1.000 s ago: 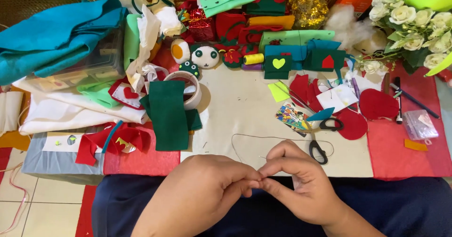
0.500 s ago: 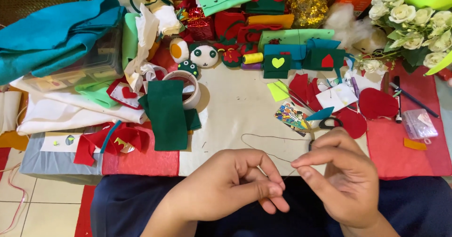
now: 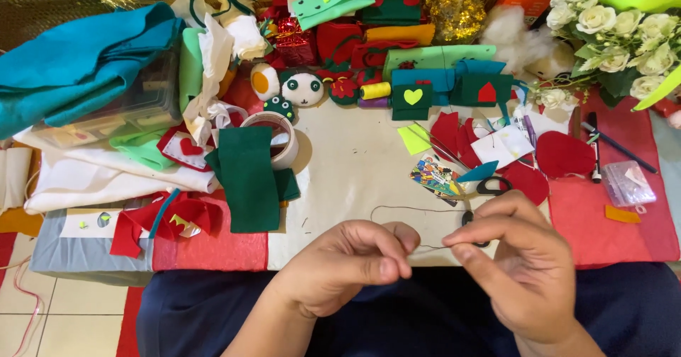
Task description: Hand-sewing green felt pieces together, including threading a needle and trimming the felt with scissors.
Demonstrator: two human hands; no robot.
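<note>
Thread (image 3: 411, 207) pinched between both hands' fingers (image 3: 464, 238)

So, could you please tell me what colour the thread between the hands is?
The thread is black, seen in the head view.

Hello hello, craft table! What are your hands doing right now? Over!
Left hand and right hand pinch a thin dark thread between them. Scissors partly behind right hand. Green felt off left.

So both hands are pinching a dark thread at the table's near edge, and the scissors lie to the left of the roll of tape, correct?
Not quite. The head view shows the scissors to the right of the roll of tape, just behind the right hand. The rest holds: it and the left hand pinch the dark thread at the table's near edge.
</note>
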